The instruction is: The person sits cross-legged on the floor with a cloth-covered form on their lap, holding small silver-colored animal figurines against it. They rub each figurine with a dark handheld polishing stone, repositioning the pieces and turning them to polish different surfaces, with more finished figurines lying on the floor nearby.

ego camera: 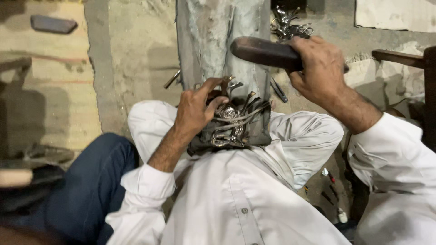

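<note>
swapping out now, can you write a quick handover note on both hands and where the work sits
Left hand: fingers pressing a shiny metal piece onto the end of a grey block at the lap.
Right hand: gripped around a dark wooden mallet, raised above the piece.
Nearby: a heap of similar metal pieces beyond the block, a loose tool on the floor.
Done: piece placed and pinned. Left: cannot tell how much shaping remains.

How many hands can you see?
2. The left hand presses on the shiny metal pieces on the grey block. The right hand is raised, gripping a dark wooden mallet. No others show.
</note>
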